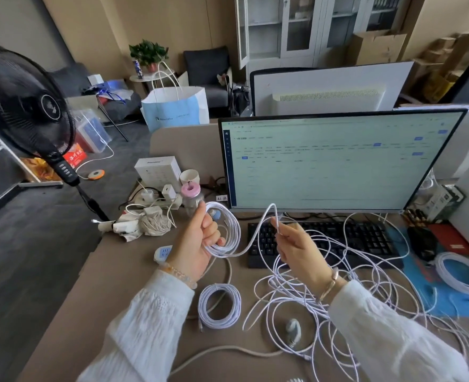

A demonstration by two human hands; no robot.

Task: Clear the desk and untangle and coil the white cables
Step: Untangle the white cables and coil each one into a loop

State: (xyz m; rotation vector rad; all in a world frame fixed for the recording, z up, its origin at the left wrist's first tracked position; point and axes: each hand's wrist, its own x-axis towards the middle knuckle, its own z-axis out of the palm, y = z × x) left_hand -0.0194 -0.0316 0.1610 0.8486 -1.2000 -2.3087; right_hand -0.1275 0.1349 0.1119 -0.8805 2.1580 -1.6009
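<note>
My left hand [200,244] grips a partly wound coil of white cable [229,230], raised above the desk. From it a strand arcs up to my right hand [296,249], which pinches the white cable [276,216] between thumb and fingers. Below and right of that hand a large tangle of white cables [338,293] sprawls over the desk and the keyboard's front. One finished coil [219,306] lies flat between my forearms. Another coil [460,272] rests on the blue mat at the right.
A black keyboard [365,235] and monitor [338,161] stand behind the tangle. Power strip, chargers, crumpled paper [156,223] and a pink-lidded bottle [190,195] crowd the back left. A grey mouse [293,330] lies near the front. A black fan [26,106] stands left of the desk.
</note>
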